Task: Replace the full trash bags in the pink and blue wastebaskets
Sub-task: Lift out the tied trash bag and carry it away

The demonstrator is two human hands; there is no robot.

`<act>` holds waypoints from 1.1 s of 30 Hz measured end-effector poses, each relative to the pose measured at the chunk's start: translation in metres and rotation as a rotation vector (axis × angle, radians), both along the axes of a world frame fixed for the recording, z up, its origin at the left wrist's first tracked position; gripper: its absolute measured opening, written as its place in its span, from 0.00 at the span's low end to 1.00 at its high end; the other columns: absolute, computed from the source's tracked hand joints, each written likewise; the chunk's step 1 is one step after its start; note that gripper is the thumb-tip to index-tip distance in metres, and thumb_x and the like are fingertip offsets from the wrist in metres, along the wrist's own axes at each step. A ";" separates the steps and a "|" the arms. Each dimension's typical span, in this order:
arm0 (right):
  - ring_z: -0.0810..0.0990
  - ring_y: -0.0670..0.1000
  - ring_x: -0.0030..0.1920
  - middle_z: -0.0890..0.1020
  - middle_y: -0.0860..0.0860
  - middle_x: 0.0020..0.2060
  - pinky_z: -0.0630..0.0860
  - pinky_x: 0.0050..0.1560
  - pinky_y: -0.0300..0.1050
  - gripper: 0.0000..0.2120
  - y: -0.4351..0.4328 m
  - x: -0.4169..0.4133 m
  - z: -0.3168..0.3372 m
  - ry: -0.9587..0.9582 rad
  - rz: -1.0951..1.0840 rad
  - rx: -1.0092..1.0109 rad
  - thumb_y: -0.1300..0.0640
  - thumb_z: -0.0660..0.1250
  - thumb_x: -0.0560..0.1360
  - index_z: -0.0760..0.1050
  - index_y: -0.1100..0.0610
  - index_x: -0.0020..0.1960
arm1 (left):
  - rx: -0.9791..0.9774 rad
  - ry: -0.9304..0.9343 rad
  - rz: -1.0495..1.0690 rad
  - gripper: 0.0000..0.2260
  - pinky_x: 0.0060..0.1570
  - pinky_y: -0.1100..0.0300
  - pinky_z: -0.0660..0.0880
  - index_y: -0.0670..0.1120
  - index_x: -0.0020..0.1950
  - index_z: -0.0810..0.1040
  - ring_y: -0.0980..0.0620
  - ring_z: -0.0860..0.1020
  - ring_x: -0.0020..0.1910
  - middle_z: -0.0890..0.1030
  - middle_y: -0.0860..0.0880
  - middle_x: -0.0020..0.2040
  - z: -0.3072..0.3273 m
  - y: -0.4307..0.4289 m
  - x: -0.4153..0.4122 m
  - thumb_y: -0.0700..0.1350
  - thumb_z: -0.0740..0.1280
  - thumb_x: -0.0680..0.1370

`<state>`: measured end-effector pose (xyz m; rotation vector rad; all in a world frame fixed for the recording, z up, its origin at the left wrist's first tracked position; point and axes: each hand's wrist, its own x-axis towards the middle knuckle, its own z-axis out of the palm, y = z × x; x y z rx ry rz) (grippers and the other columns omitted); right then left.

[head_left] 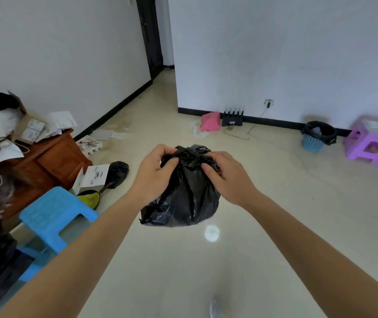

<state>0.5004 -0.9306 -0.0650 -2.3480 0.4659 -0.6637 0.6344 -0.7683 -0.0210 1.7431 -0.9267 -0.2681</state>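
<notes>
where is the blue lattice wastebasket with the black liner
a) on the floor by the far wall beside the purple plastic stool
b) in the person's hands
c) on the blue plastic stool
a: the blue lattice wastebasket stands on the floor at the far wall, beside the purple plastic stool; the left hand and right hand grip a black plastic trash bag

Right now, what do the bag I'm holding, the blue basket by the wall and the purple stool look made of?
The bag looks like thin black plastic film, slightly glossy; it crumples into fine folds at the gathered neck. The blue basket is probably moulded plastic, matte; its wall is an open lattice. The purple stool is likely moulded plastic too, smooth and one even colour throughout.
</notes>
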 end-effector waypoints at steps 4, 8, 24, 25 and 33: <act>0.76 0.49 0.62 0.78 0.50 0.61 0.72 0.66 0.46 0.16 -0.090 0.115 0.001 0.012 0.080 0.013 0.49 0.63 0.81 0.76 0.53 0.67 | 0.023 0.001 0.072 0.04 0.57 0.50 0.76 0.47 0.51 0.78 0.52 0.79 0.51 0.81 0.52 0.48 0.000 -0.081 0.103 0.39 0.66 0.80; 0.76 0.49 0.62 0.79 0.51 0.61 0.69 0.64 0.41 0.15 -0.155 0.237 0.028 0.018 0.145 -0.028 0.49 0.64 0.81 0.76 0.54 0.65 | 0.029 -0.016 0.154 0.05 0.55 0.56 0.76 0.50 0.51 0.78 0.55 0.80 0.51 0.82 0.53 0.48 0.021 -0.137 0.214 0.40 0.66 0.80; 0.76 0.50 0.62 0.76 0.51 0.64 0.76 0.63 0.51 0.18 -0.383 0.715 -0.003 0.164 0.222 -0.095 0.48 0.62 0.82 0.74 0.57 0.68 | 0.068 0.065 0.177 0.05 0.50 0.65 0.74 0.49 0.52 0.79 0.61 0.79 0.49 0.82 0.56 0.49 -0.018 -0.359 0.690 0.40 0.66 0.79; 0.76 0.50 0.62 0.76 0.51 0.64 0.76 0.63 0.51 0.18 -0.402 0.738 0.001 0.162 0.200 -0.083 0.49 0.62 0.82 0.75 0.57 0.68 | 0.076 0.057 0.164 0.05 0.49 0.69 0.73 0.49 0.52 0.79 0.63 0.79 0.49 0.82 0.56 0.49 -0.015 -0.380 0.716 0.40 0.67 0.79; 0.77 0.51 0.60 0.79 0.51 0.61 0.74 0.62 0.47 0.14 -0.570 0.937 -0.027 0.106 0.128 -0.097 0.52 0.65 0.81 0.77 0.58 0.63 | 0.178 -0.060 0.091 0.07 0.49 0.69 0.73 0.54 0.54 0.77 0.66 0.77 0.50 0.81 0.61 0.49 -0.044 -0.552 0.926 0.43 0.66 0.79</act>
